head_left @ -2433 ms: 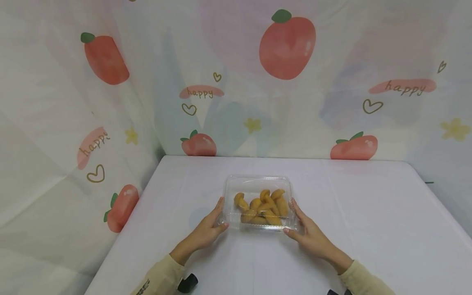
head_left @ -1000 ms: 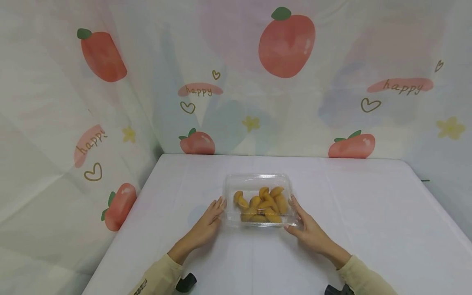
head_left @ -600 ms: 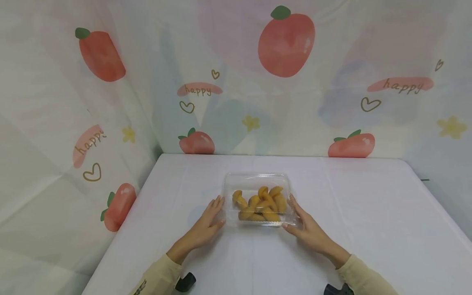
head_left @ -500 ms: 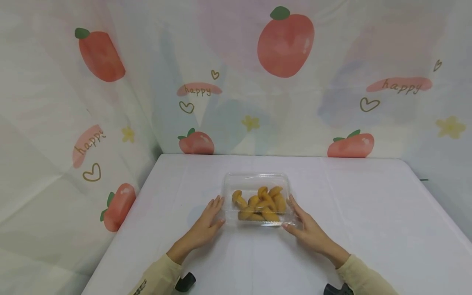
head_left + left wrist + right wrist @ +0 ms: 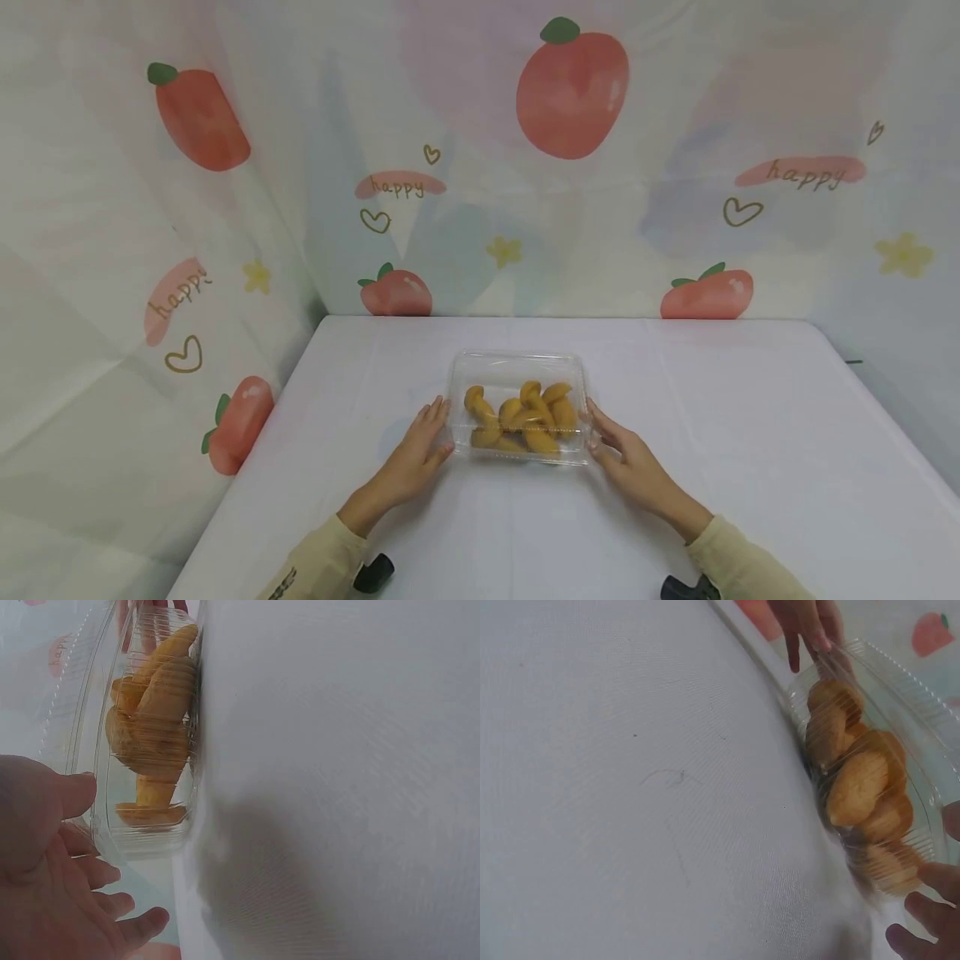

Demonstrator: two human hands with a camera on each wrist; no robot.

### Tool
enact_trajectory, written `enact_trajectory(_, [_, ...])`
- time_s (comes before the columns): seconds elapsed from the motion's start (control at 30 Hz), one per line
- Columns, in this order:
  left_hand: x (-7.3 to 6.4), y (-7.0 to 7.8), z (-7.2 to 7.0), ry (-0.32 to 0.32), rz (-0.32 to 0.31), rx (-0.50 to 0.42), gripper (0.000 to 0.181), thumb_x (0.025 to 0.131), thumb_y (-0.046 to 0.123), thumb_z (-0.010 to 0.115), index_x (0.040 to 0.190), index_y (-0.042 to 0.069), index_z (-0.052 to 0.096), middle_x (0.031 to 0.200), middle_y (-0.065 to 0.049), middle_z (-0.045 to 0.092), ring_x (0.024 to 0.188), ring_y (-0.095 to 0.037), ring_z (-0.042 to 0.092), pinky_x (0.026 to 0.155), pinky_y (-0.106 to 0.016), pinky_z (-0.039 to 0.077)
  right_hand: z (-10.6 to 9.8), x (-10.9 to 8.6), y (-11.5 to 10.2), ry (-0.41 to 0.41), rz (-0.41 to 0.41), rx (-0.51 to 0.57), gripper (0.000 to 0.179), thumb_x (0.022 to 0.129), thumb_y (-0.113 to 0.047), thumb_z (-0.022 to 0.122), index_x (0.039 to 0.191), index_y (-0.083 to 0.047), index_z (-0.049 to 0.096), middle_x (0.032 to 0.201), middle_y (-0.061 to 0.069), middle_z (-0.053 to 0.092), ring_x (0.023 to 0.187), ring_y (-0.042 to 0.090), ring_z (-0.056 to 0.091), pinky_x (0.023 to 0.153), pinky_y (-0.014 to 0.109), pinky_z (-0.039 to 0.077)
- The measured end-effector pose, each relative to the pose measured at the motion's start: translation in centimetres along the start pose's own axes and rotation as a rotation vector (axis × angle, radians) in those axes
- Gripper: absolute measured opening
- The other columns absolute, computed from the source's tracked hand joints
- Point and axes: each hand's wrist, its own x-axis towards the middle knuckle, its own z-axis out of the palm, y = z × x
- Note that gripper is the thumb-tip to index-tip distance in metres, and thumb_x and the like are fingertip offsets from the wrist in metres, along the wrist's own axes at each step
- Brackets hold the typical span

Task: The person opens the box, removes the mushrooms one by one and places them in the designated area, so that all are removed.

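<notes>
A clear plastic clamshell box (image 5: 517,365), lid down, sits on the white table with several yellow-brown mushrooms (image 5: 536,417) inside. At its left side is my left hand (image 5: 414,457), fingers extended, fingertips right at the wall and thumb by the front left corner. The left wrist view shows those fingers (image 5: 112,904) loosely spread beside the box's end. My right hand (image 5: 633,468) lies along the opposite side, its fingers against the wall and its thumb near the front right corner. In the right wrist view, its fingers (image 5: 930,911) are apart and only slightly bent.
White cloth covers the table (image 5: 510,533). A printed backdrop (image 5: 480,167) with fruit and hearts rises behind and at the left. Dark wrist-worn devices, one by the left sleeve (image 5: 373,573) and one by the right (image 5: 686,588), show at the bottom.
My left thumb has come off the front left corner and the left fingers have straightened. More recently, my right thumb has slid off the front right corner. The mushrooms have shifted slightly left.
</notes>
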Motion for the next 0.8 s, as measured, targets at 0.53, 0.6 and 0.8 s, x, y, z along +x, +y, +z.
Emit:
enact_trajectory(0.53, [-0.7, 0.6, 0.2, 0.089, 0.026, 0.045, 0.068, 0.099, 0.02, 0.064, 0.156, -0.003, 0.033, 0.163, -0.021, 0.034, 0.151, -0.044, 0.029, 0.121, -0.059, 0.03, -0.9, 0.1, 0.2, -0.039, 0.01, 0.134, 0.06, 0.1, -0.005, 0.059, 0.154, 0.007, 0.034, 0.139, 0.032, 0.058, 0.13, 0.022, 0.06, 0.1, 0.012, 0.047])
enact_trajectory(0.6, [-0.8, 0.7, 0.0, 0.095, 0.026, 0.045, 0.069, 0.099, 0.02, 0.065, 0.156, -0.002, 0.033, 0.162, -0.02, 0.035, 0.151, -0.043, 0.031, 0.121, -0.058, 0.031, -1.0, 0.1, 0.0, -0.04, 0.022, 0.13, 0.06, 0.101, -0.006, 0.058, 0.154, 0.006, 0.033, 0.139, 0.032, 0.058, 0.128, 0.034, 0.059, 0.101, 0.015, 0.048])
enact_trajectory(0.8, [-1.0, 0.9, -0.4, 0.1, -0.002, 0.014, 0.069, 0.099, 0.025, 0.065, 0.158, 0.006, 0.033, 0.16, -0.018, 0.04, 0.149, -0.039, 0.037, 0.12, -0.057, 0.034, -1.3, 0.0, -0.6, -0.047, 0.039, 0.106, 0.06, 0.101, -0.007, 0.058, 0.154, 0.004, 0.034, 0.146, 0.03, 0.053, 0.131, 0.029, 0.058, 0.098, 0.026, 0.056])
